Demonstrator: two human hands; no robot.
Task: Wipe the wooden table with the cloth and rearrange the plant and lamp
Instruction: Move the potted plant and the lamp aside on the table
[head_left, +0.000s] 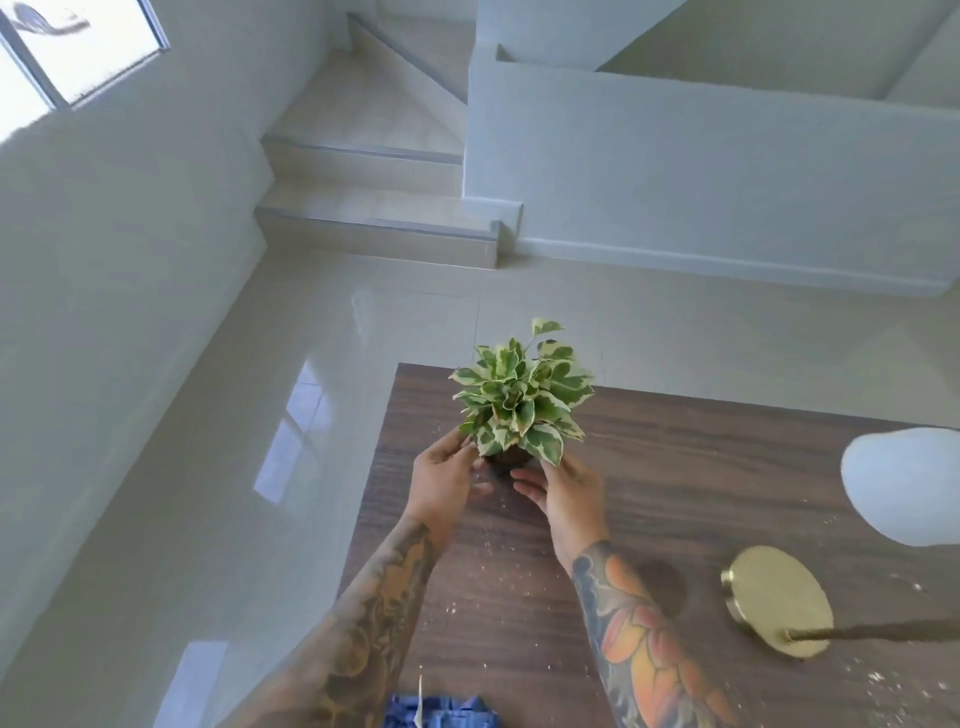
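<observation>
1. Plant (522, 400): green-and-cream leaves, small dark pot, upright, held between both hands.
2. Lamp (777, 600): round brass base, white shade, right of the hands.
3. Table (701, 467): dark wood, crumb-speckled, beneath the hands.
4. Cloth (441, 712): blue, crumpled, between the forearms.

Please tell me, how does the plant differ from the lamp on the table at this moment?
The plant is held by both hands, the left hand and the right hand at its dark pot; the lamp stands untouched. The plant is near the table's far left corner, the lamp toward the right. The plant is leafy green and white; the lamp has a round brass base and a white shade. Both are over the crumb-strewn wooden table.
</observation>
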